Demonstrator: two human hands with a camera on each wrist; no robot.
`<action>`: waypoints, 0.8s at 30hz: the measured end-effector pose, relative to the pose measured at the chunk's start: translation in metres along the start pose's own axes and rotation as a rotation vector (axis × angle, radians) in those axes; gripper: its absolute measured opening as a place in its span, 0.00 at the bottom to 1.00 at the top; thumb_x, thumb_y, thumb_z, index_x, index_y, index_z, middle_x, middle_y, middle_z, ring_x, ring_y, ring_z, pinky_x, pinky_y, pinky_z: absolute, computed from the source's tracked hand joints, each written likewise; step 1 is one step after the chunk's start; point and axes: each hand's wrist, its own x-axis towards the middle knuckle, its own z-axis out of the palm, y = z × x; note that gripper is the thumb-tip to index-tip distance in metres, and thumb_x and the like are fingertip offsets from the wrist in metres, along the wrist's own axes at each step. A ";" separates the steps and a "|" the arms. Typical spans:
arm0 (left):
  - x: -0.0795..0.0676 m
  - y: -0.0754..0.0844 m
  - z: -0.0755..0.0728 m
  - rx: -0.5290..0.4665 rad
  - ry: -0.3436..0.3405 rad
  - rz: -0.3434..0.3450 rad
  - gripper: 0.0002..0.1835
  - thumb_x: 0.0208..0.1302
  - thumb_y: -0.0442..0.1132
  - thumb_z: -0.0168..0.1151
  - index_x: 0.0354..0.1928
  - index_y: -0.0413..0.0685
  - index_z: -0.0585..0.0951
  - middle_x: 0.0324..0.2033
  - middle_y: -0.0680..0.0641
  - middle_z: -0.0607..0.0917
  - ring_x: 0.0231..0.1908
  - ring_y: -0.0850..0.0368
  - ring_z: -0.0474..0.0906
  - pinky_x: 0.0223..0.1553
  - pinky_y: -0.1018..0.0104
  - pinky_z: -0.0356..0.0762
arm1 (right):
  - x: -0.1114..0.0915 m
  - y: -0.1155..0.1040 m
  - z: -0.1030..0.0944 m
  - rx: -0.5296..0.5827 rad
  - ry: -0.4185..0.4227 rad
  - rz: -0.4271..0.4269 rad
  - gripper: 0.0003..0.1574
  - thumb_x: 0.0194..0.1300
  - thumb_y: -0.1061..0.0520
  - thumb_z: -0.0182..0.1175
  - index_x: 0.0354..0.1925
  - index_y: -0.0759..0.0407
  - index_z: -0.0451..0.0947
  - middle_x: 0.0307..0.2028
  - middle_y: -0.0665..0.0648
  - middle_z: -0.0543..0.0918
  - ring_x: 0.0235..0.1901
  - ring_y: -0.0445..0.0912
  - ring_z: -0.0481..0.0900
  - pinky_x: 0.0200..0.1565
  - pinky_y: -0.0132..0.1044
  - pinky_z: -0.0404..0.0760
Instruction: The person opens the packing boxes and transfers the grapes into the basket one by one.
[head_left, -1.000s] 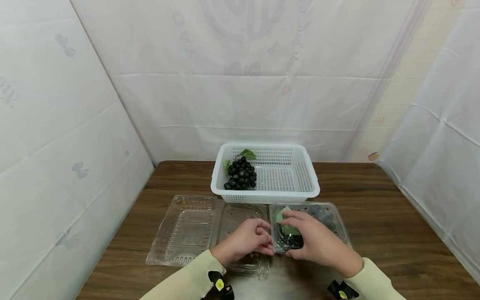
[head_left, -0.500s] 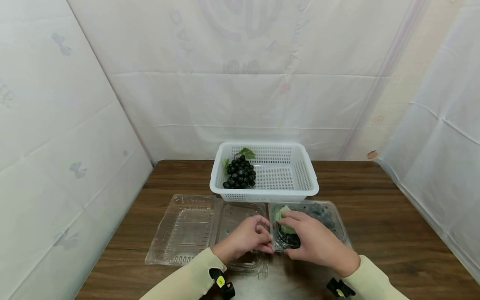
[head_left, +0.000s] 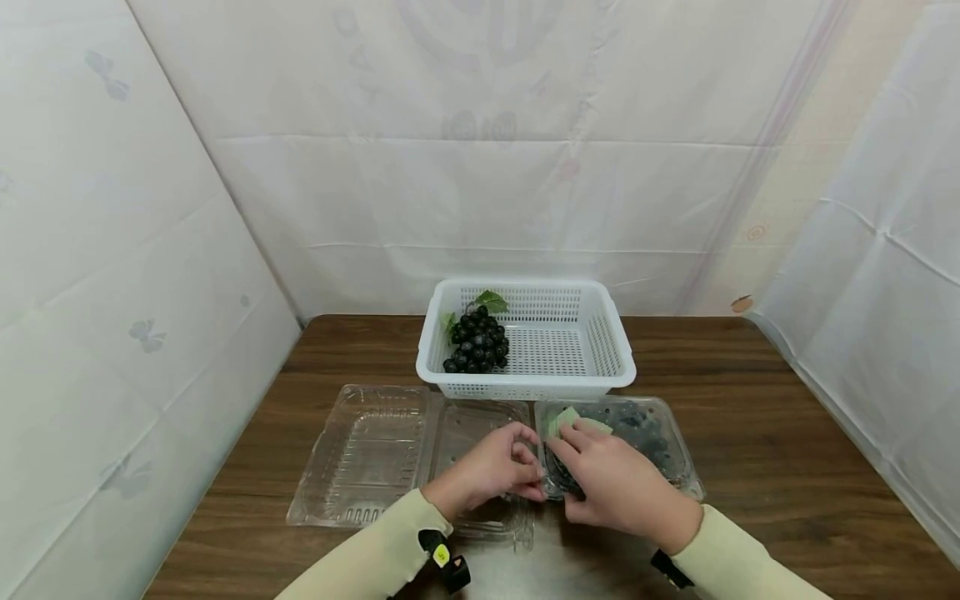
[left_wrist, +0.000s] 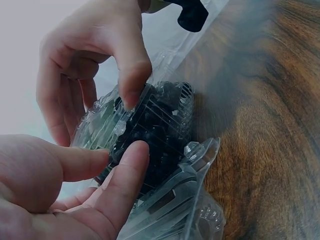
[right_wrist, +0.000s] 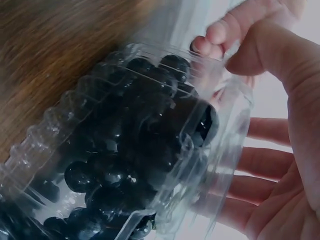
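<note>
A closed clear plastic clamshell container (head_left: 671, 421) of dark grapes (right_wrist: 107, 170) lies on the table, a pale green piece (head_left: 562, 421) showing at its left end. My left hand (head_left: 497, 468) is at that end; in the left wrist view its thumb and a finger pinch the container's edge. Across the same end my right hand (head_left: 618, 482) grips the container, thumb at the near side and fingers over the top. Left of it an empty clear clamshell (head_left: 386, 446) lies spread open, partly under my left hand.
Behind the containers stands a white perforated basket (head_left: 525, 385), with a bunch of dark grapes (head_left: 478, 342) and green leaves in its left part. Pale sheets (head_left: 480, 192) hang at the back and both sides of the brown wooden table (head_left: 750, 400).
The right hand's fingers have shifted left and closed in over the container's left end, covering more of it. The left hand stays nearly in place. The head view has tilted slightly.
</note>
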 end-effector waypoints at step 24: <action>0.003 -0.001 0.005 -0.017 0.039 0.000 0.20 0.68 0.19 0.56 0.58 0.39 0.68 0.30 0.43 0.85 0.28 0.52 0.87 0.37 0.52 0.90 | 0.020 -0.008 -0.007 -0.116 -0.066 -0.056 0.21 0.44 0.53 0.70 0.41 0.54 0.82 0.24 0.48 0.69 0.22 0.39 0.59 0.22 0.29 0.61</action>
